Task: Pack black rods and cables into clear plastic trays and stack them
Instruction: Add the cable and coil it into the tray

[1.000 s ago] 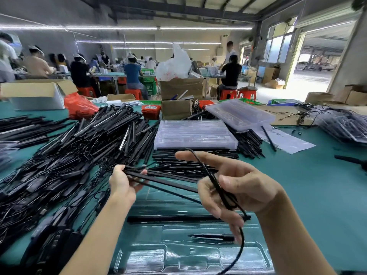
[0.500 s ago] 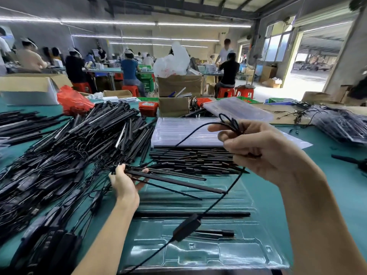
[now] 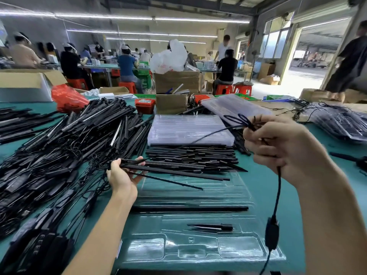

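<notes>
A clear tray lies nearest me on the tabletop, one rod in its slot. My right hand pinches a coiled cable that dangles beside it. My left grip curls around several rods. Beyond, stacked trays.

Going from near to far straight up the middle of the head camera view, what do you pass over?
Clear plastic tray with a short black pin and a long black rod in it → loose pile of short black rods → stack of clear trays → cardboard box.
</notes>
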A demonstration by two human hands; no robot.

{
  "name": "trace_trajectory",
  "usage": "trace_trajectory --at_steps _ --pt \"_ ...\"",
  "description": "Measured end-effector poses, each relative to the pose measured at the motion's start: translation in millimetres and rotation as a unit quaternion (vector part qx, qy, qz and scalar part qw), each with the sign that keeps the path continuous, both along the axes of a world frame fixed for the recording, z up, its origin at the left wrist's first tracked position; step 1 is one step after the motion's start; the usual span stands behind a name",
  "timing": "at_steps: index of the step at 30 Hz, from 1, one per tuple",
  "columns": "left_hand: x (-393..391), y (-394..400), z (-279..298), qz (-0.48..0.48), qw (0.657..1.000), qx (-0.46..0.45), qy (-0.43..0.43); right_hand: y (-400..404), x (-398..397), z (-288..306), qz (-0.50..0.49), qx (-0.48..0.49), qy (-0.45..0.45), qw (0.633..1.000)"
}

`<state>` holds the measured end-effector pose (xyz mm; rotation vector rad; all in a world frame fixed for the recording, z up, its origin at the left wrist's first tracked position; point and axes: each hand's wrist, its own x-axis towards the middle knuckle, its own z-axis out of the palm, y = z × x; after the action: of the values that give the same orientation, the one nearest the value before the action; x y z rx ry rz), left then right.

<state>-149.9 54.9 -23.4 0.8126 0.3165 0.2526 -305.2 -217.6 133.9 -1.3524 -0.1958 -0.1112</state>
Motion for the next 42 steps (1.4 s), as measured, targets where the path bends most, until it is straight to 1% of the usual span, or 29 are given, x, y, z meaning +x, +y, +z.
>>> trace_trajectory --at_steps 2,4,5,7,9,11,14,17,19,21,26,30,38,42 --pt "-2 0 7 -0.014 1.000 0.002 -0.002 0 -3 2 0.018 0.018 -0.056 0.998" --pt "-3 -1 14 -0.028 1.000 0.010 -0.009 -1 -5 3 0.004 -0.007 -0.084 0.996" --pt "-4 0 18 -0.033 0.999 0.012 -0.010 -2 -5 4 -0.021 -0.030 -0.084 0.996" --pt "-4 4 22 -0.038 0.999 0.001 -0.007 -4 -5 5 -0.111 -0.087 -0.084 0.986" --pt "-6 8 22 -0.051 0.998 -0.026 0.002 -6 -4 6 -0.202 -0.131 -0.097 0.966" --pt "-11 9 19 -0.065 0.997 -0.039 0.016 -7 -3 7 -0.257 -0.156 -0.121 0.946" --pt "-18 6 11 -0.064 0.997 -0.025 0.042 -7 0 9 -0.306 -0.159 -0.174 0.922" --pt "-25 2 5 -0.069 0.995 -0.005 0.067 -3 9 6 -0.367 -0.160 -0.236 0.885" --pt "-29 2 1 -0.082 0.994 -0.001 0.068 -2 18 1 -0.395 -0.171 -0.257 0.865" --pt "-34 3 -1 -0.098 0.993 0.007 0.063 -3 24 -5 -0.411 -0.187 -0.258 0.854" --pt "-49 7 -1 -0.113 0.992 0.018 0.060 -6 31 -18 -0.405 -0.170 -0.263 0.859" --pt "-60 12 -4 -0.127 0.987 0.055 0.081 -3 34 -22 -0.392 -0.163 -0.257 0.868" --pt "-64 33 -8 -0.156 0.952 0.250 0.084 3 35 -30 -0.374 -0.149 -0.251 0.880" --pt "-67 42 -10 -0.195 0.917 0.338 0.087 1 37 -36 -0.375 -0.164 -0.237 0.881"
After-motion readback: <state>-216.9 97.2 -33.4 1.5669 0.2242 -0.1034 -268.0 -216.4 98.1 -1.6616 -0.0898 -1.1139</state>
